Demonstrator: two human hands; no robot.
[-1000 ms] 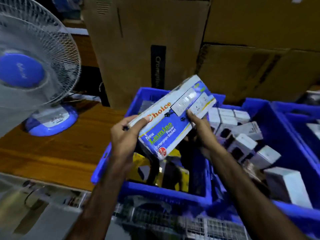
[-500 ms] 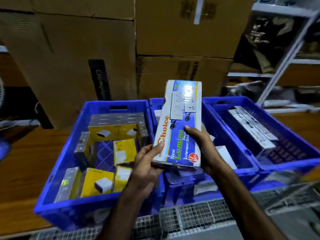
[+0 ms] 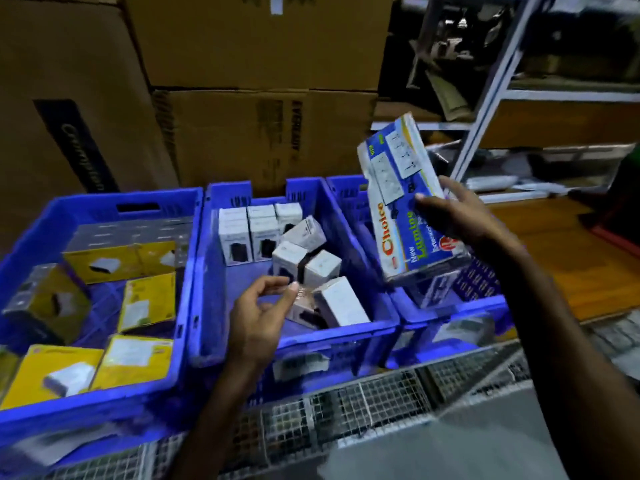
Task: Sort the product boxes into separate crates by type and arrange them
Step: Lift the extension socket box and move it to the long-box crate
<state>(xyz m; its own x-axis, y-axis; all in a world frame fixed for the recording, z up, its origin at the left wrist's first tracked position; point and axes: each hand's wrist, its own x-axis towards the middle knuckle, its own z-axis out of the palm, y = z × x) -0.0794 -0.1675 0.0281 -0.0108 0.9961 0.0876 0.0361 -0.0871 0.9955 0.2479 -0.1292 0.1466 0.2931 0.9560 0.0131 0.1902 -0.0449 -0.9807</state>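
Note:
My right hand (image 3: 460, 216) grips a long blue and white extension-socket box (image 3: 398, 199), tilted, above the right blue crate (image 3: 450, 311). My left hand (image 3: 258, 317) hovers over the front of the middle blue crate (image 3: 301, 336) with loosely curled fingers and holds nothing. That crate holds several small white boxes (image 3: 332, 303), some upright at the back, some tumbled. The left blue crate (image 3: 86, 209) holds several yellow boxes (image 3: 147, 299) and grey ones. Another long box lies in the right crate, mostly hidden under the held one.
Large cardboard cartons (image 3: 242, 133) are stacked right behind the crates. A white metal shelf rack (image 3: 485, 109) stands at the back right over a wooden table top (image 3: 581, 258). A wire mesh rack (image 3: 346, 403) runs along the near edge.
My left hand has let go of the extension-socket box and dropped over the middle crate. My right hand has carried the box to the right, over the right crate. The view has swung right.

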